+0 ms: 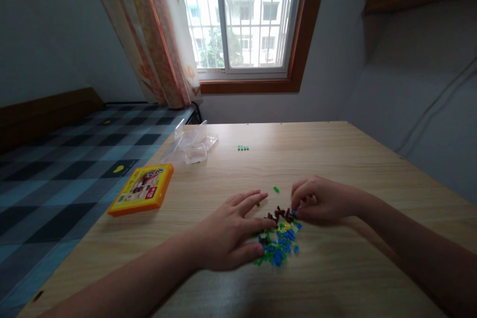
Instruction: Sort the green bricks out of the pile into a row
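While the left hand point(229, 231) lies flat with fingers spread wide on the little pile of bricks point(278, 244) near the front of the table point(335, 159), the right hand point(322, 202) curls its fingers close at the pile's far edge; whether they pinch a brick is too small to tell. One green brick point(276, 189) lies just behind the hands, and an orange box point(143, 189) sits far left.

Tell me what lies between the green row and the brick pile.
Head view: one loose green brick on bare table, between green row and pile.
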Demonstrator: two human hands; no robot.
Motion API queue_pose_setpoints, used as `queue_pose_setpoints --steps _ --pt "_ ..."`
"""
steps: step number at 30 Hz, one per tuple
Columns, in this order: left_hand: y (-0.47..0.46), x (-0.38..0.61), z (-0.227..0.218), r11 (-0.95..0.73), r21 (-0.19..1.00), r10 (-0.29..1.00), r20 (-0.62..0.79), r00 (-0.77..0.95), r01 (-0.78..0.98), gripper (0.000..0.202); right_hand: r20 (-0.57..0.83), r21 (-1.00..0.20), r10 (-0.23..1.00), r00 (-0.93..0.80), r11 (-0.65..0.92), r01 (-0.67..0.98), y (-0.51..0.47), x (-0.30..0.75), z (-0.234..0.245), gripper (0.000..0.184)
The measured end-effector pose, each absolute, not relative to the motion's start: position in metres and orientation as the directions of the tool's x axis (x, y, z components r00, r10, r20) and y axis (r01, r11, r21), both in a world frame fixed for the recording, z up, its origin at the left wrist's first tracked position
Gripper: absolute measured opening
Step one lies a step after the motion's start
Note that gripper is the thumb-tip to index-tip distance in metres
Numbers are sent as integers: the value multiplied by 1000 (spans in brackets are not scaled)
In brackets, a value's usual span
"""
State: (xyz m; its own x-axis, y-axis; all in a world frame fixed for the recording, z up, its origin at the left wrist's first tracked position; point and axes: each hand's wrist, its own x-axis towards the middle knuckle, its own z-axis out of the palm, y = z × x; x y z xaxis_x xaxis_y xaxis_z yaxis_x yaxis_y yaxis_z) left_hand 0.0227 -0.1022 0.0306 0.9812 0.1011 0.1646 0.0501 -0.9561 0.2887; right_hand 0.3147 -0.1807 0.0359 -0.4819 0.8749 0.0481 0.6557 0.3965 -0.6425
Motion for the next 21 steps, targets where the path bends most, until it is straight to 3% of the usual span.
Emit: queue_pose_setpoints --steps 11,21 --pt "-106 34 25 -956 290 86 153 985 39 56 84 -630 828 -554 475 614 -185 300 43 13" --pt "-104 30 26 -953 303 77 169 983 22 51 97 -521 756 -648 593 614 -195 287 38 17"
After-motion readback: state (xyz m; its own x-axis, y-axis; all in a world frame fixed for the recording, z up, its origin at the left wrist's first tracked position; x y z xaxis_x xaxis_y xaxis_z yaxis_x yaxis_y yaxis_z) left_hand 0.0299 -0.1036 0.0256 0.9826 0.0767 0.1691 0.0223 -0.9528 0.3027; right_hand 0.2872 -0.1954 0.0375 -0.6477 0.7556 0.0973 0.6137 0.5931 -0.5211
